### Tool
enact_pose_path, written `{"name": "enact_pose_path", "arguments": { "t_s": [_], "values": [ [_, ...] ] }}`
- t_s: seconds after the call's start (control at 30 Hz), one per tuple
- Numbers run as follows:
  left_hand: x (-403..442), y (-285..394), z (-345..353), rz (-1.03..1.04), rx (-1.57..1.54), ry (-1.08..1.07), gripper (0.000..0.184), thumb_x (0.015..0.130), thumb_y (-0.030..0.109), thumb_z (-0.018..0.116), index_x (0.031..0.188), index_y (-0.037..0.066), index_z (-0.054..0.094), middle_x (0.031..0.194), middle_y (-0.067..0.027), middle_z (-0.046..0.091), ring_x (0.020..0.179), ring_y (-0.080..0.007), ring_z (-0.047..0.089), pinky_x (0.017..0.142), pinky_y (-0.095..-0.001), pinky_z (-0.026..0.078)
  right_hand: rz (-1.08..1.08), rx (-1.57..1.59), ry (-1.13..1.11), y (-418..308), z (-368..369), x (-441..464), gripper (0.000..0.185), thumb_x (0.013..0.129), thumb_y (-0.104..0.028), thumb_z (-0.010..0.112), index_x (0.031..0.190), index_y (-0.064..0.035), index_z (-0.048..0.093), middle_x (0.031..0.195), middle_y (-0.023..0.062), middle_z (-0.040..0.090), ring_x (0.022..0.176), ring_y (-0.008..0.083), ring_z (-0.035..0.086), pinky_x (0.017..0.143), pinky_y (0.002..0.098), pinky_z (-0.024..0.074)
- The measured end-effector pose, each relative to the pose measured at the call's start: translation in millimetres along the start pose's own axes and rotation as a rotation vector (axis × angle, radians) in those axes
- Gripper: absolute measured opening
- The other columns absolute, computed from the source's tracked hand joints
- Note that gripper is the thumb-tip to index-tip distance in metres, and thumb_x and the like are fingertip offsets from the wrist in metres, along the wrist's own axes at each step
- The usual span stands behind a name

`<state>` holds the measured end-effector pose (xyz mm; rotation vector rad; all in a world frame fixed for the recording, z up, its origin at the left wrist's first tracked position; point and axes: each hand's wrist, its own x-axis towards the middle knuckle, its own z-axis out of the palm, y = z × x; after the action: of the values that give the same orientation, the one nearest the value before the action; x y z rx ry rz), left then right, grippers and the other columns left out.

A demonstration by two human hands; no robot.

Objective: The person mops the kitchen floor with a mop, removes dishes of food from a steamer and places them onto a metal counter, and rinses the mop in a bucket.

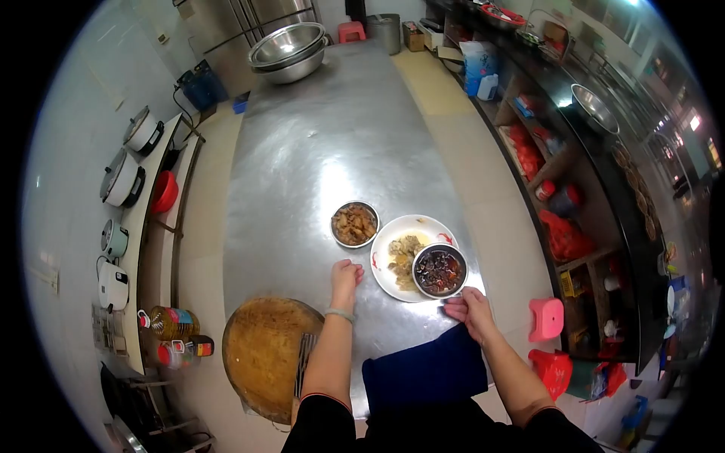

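Note:
My left hand (347, 276), a bracelet at its wrist, hovers over the steel table (302, 174) with its fingers curled in; nothing shows in them. Just above it stands a small metal bowl (355, 224) of brown, chunky food. To its right lies a white plate (385, 279) with red rim marks and pale yellowish food. A second metal bowl (440, 270) of dark food with red pieces rests over the plate's right side. At that bowl's lower edge, my right hand (472, 308) has its thumb and fingers apart; whether it touches the rim is unclear.
A round wooden chopping board (264, 355) lies at the near left, with a dark ridged blade-like object (304, 359) on its right edge. Dark blue cloth (423, 370) covers the near table edge. Large stacked steel bowls (291, 53) stand at the far end. Pink stools (545, 318) flank the right.

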<state>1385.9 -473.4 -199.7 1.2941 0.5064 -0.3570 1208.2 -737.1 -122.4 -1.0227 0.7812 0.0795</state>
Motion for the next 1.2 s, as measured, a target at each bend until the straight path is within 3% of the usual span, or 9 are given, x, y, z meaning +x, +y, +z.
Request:
{"name": "enact_pose_path", "arguments": {
  "t_s": [0.23, 0.3, 0.37, 0.4, 0.53, 0.73, 0.8, 1.0, 1.2],
  "values": [
    [-37.9, -13.2, 15.6, 0.018, 0.56, -0.18, 0.042, 0.084, 0.015, 0.058, 0.121, -0.001, 0.048, 0.085, -0.0117, 0.066, 0.072, -0.0151, 0.066, 0.057, -0.028, 0.051, -0.059, -0.225, 0.036, -7.3, 21.2, 14.1, 0.02, 0.096, -0.012, 0.045, 0.107, 0.0043, 0.043, 0.089, 0.019, 0.061, 0.068, 0.0245, 0.068, 0.053, 0.0302, 0.0599],
    [-44.4, -6.4, 16.3, 0.073, 0.648, -0.169, 0.048, 0.084, 0.018, 0.058, 0.127, -0.001, 0.045, 0.086, -0.0138, 0.068, 0.074, -0.0186, 0.068, 0.063, -0.0322, 0.052, -0.128, -0.313, 0.091, -7.8, 24.7, 14.6, 0.019, 0.094, -0.008, 0.044, 0.107, 0.0053, 0.044, 0.09, 0.0196, 0.062, 0.066, 0.0249, 0.068, 0.052, 0.0301, 0.0597],
    [-37.5, 14.7, 16.5, 0.297, 0.902, -0.045, 0.055, 0.084, 0.022, 0.057, 0.133, 0.001, 0.041, 0.087, -0.014, 0.068, 0.072, -0.0231, 0.067, 0.069, -0.0357, 0.052, -0.234, -0.294, 0.093, -7.9, 29.1, 13.6, 0.02, 0.092, -0.007, 0.044, 0.107, 0.0058, 0.045, 0.09, 0.0197, 0.062, 0.065, 0.0251, 0.068, 0.051, 0.0304, 0.0594],
    [-32.2, 25.1, 17.2, 0.296, 0.898, -0.041, 0.055, 0.084, 0.022, 0.057, 0.133, 0.001, 0.041, 0.087, -0.014, 0.068, 0.072, -0.0231, 0.067, 0.069, -0.0357, 0.052, -0.337, -0.275, 0.097, -9.0, 30.4, 12.0, 0.02, 0.091, -0.006, 0.044, 0.107, 0.0063, 0.046, 0.089, 0.0199, 0.062, 0.063, 0.0252, 0.068, 0.051, 0.0308, 0.0591],
    [-17.1, 42.4, 20.4, 0.308, 0.782, -0.059, 0.059, 0.084, 0.023, 0.056, 0.136, 0.002, 0.039, 0.086, -0.0134, 0.068, 0.074, -0.0265, 0.067, 0.073, -0.0384, 0.051, -0.31, -0.32, 0.065, -21.1, 25.6, 9.0, 0.026, 0.091, -0.005, 0.041, 0.113, 0.0068, 0.049, 0.089, 0.0187, 0.062, 0.061, 0.0246, 0.066, 0.052, 0.0306, 0.0593],
    [-37.5, -12.4, 4.0, 0.128, 0.786, -0.181, 0.058, 0.084, 0.023, 0.058, 0.134, -0.001, 0.04, 0.089, -0.0135, 0.067, 0.077, -0.0218, 0.066, 0.067, -0.0338, 0.052, -0.211, -0.382, 0.101, -27.1, -4.3, -8.3, 0.026, 0.09, -0.007, 0.042, 0.109, 0.0091, 0.049, 0.082, 0.0192, 0.064, 0.057, 0.0248, 0.066, 0.05, 0.0312, 0.0586],
    [-67.3, -15.4, 10.6, -0.047, 0.488, -0.191, 0.051, 0.087, 0.019, 0.055, 0.131, -0.003, 0.043, 0.093, -0.0131, 0.065, 0.078, -0.019, 0.066, 0.064, -0.0289, 0.053, -0.18, -0.414, 0.124, -23.9, -12.4, -21.4, 0.024, 0.091, -0.007, 0.042, 0.107, 0.0086, 0.05, 0.081, 0.0187, 0.064, 0.057, 0.0241, 0.066, 0.049, 0.0305, 0.0582],
    [-75.2, -37.4, 26.1, -0.038, 0.095, -0.256, 0.039, 0.09, 0.012, 0.051, 0.125, -0.004, 0.047, 0.093, -0.0104, 0.064, 0.075, -0.0159, 0.064, 0.062, -0.0259, 0.053, -0.149, -0.456, 0.074, 18.0, -44.5, -39.0, 0.019, 0.092, -0.007, 0.043, 0.1, 0.0082, 0.05, 0.079, 0.0187, 0.064, 0.058, 0.0241, 0.066, 0.05, 0.0309, 0.0587],
    [-66.0, -24.5, 45.8, 0.057, 0.201, -0.131, 0.033, 0.086, 0.005, 0.051, 0.117, -0.007, 0.054, 0.085, -0.01, 0.064, 0.066, -0.0137, 0.062, 0.056, -0.0244, 0.053, -0.033, -0.429, -0.034, 44.0, -23.1, -46.8, 0.021, 0.09, -0.005, 0.045, 0.102, 0.0113, 0.05, 0.079, 0.0204, 0.062, 0.06, 0.0276, 0.068, 0.049, 0.0339, 0.0588]
  ]
}}
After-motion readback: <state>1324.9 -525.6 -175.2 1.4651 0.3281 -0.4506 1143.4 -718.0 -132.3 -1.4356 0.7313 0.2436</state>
